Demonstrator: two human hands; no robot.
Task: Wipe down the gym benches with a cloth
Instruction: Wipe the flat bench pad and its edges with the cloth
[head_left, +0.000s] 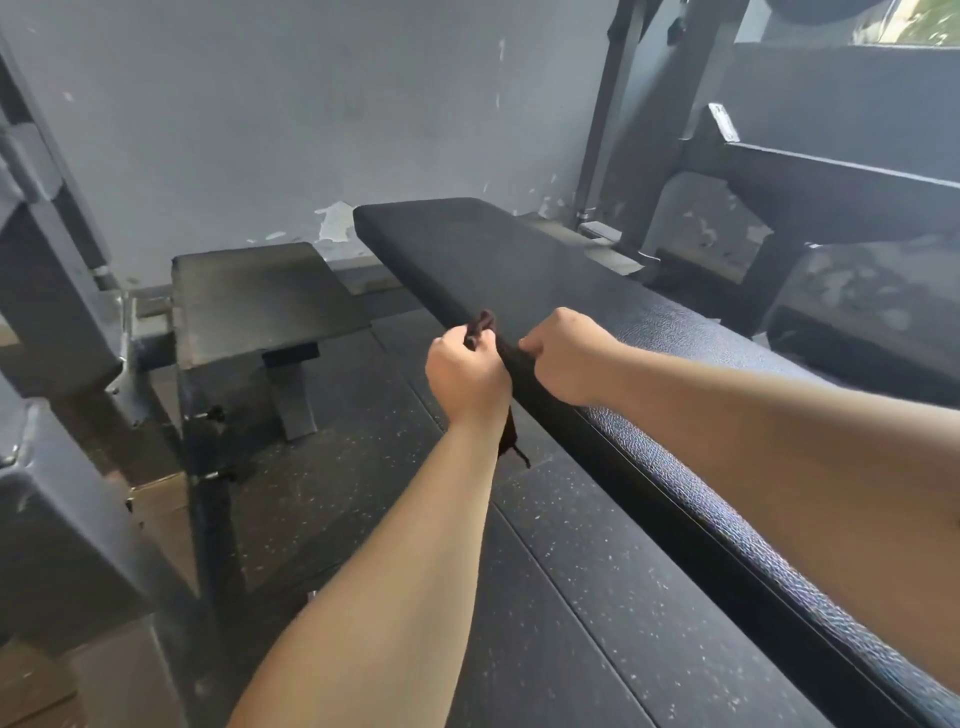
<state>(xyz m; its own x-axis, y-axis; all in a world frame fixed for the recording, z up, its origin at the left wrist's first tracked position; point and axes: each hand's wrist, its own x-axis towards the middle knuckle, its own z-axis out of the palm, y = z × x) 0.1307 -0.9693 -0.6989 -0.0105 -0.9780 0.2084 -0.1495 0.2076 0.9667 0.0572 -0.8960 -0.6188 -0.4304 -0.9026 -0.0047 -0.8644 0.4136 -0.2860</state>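
Reaching forward with both bare arms, I have my left hand (467, 374) and my right hand (566, 358) close together, backs up and wrists nearly level. Each is curled into a fist round the one dark cloth (484, 325). A short end of it sticks up past my left thumb, a strip runs between my two fists, and a tail hangs down under my left wrist. My right fist rests on the near side edge of the long bench (519, 270), and my left hangs just off that edge, over the floor (597, 597). I count two hands, one cloth and two padded benches. The long black one runs from under my right forearm away ahead of my knuckles. The short bench (260, 296), dusty and worn, stands well to the left of my left hand. Beyond my fingers is a grey wall (260, 130) with paint flaking off. To the right of my right arm a dark metal frame (831, 176) crowds in behind the long bench. The floor below my left arm is black, speckled rubber.
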